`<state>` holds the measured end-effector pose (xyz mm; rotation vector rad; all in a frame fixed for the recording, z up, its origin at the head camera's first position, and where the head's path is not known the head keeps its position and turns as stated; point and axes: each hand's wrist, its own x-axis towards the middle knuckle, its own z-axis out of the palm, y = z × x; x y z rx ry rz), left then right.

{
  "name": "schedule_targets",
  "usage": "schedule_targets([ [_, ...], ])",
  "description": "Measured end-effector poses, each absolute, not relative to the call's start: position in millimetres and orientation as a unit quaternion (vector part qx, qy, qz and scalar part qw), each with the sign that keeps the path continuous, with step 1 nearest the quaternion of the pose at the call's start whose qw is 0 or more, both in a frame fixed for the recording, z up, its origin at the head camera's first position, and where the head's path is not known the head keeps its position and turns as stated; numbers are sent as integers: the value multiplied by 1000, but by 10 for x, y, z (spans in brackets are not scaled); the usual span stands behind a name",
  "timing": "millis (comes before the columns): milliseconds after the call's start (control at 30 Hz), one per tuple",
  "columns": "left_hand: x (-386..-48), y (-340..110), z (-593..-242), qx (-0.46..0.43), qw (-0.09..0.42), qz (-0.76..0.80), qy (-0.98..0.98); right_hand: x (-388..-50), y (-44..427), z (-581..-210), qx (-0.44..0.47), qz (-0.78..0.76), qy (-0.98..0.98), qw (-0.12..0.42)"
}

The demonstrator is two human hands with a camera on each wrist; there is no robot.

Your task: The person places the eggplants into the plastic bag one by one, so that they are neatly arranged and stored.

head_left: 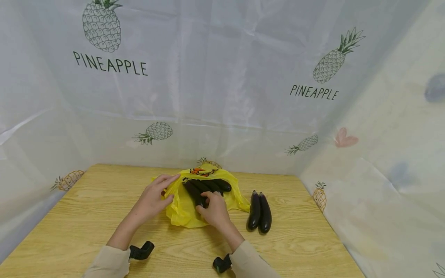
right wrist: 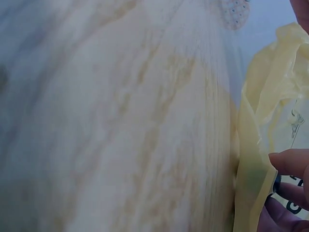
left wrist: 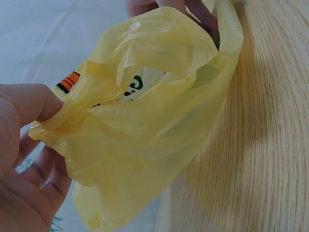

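Observation:
A yellow plastic bag (head_left: 180, 216) lies on the table with its mouth towards me, several dark eggplants (head_left: 222, 185) inside. My left hand (head_left: 149, 202) pinches the left edge of the bag's mouth between thumb and fingers, as the left wrist view shows at the thumb (left wrist: 36, 101). Reaching into the bag, my right hand (head_left: 217, 210) has its thumb and fingers curled about an eggplant (head_left: 192, 193). Only a small dark part of an eggplant (right wrist: 276, 184) shows among those fingers in the right wrist view.
Two eggplants (head_left: 255, 212) lie side by side on the wooden table (head_left: 295, 247), right of the bag. A pale sheet (head_left: 222, 85) printed with pineapples hangs behind and at the sides. Each wrist carries a black device (head_left: 141, 251).

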<state>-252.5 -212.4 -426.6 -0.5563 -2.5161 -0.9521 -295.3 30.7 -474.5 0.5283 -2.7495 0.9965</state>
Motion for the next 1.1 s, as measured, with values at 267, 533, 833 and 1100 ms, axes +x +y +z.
schedule_targets([
  [267, -2524, -2124, -4269, -197, 193, -342, -898, -2940, 301, -4740, 170, 345, -919, 91],
  [533, -2526, -2130, -4282, -192, 188, -343, -900, -2908, 373, -4702, 182, 358, -911, 89],
  [833, -2523, -2119, -4263, -194, 195, -338, -900, -2800, 606, -4487, 199, 389, -898, 54],
  [1100, -2509, -2117, -4247, -195, 190, -338, -901, -2707, 962, -4323, 206, 372, -903, 59],
])
